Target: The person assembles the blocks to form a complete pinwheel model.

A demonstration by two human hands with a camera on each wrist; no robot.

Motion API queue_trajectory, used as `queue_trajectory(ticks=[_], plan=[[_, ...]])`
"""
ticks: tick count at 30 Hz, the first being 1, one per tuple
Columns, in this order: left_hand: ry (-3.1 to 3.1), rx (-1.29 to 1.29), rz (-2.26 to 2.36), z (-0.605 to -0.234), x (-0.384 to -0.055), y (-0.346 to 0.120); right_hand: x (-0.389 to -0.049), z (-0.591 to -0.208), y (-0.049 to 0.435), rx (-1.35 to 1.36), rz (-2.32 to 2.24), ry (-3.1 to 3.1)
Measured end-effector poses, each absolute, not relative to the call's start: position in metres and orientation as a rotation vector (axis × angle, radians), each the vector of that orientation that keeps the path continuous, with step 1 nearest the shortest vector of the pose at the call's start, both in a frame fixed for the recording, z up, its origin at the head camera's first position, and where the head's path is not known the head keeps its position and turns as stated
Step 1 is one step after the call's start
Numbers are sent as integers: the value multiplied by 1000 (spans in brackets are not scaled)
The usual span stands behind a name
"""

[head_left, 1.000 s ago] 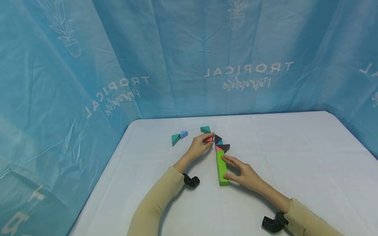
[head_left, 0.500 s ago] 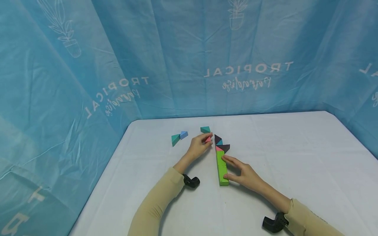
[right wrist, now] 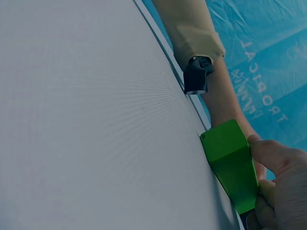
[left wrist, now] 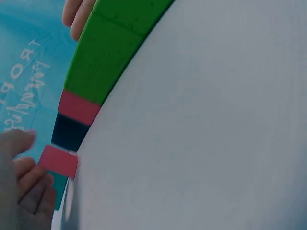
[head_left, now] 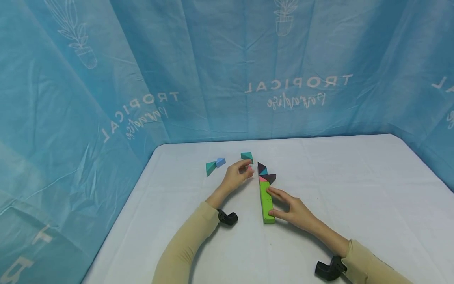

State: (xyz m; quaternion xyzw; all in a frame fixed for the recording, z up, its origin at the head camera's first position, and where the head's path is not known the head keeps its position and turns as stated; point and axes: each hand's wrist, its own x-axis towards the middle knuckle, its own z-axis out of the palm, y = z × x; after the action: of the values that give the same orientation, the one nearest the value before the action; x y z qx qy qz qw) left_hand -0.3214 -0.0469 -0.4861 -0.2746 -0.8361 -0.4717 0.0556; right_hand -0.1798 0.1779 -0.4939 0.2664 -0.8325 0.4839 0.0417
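A row of toy blocks runs away from me: green blocks [head_left: 267, 202], a small pink wedge [head_left: 263, 179], dark triangles [head_left: 270, 177] and a blue piece [head_left: 264, 171]. Beyond the row's left side, my left hand [head_left: 237, 176] has its fingers curled about a pink triangular block [left wrist: 58, 162], mostly hidden in the head view. A narrow gap parts that block from the dark piece. With fingers fairly straight, my right hand [head_left: 292, 209] rests its thumb and fingertips along the green blocks' right side, as the right wrist view also shows.
A teal triangular block [head_left: 246, 156] lies just beyond my left hand. Farther left, another teal block [head_left: 211, 168] touches a light blue one [head_left: 220, 161]. Blue curtains [head_left: 227, 79] stand behind the white table [head_left: 340, 177].
My left hand has drawn slightly left from the dark triangles, and less of the pink block shows. The right hand and the green blocks have stayed nearly still.
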Motion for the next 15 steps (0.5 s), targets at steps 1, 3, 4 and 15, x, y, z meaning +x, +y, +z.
queue_trajectory(ticks=[1,3,4,15], plan=[[-2530,-827,-1504,-480,-320,-49,-180,-494,177,810,1480,-2551],[-2512,-847,-1644,-468,-317,-54,-175,-485,175,808,1472,-2559],[-2503,-863,-1696,-468,-318,-56,-175,-484,175,807,1471,-2560],[-2680,-852,-1525,-480,-320,-55,-180,-494,178,804,1477,-2564]])
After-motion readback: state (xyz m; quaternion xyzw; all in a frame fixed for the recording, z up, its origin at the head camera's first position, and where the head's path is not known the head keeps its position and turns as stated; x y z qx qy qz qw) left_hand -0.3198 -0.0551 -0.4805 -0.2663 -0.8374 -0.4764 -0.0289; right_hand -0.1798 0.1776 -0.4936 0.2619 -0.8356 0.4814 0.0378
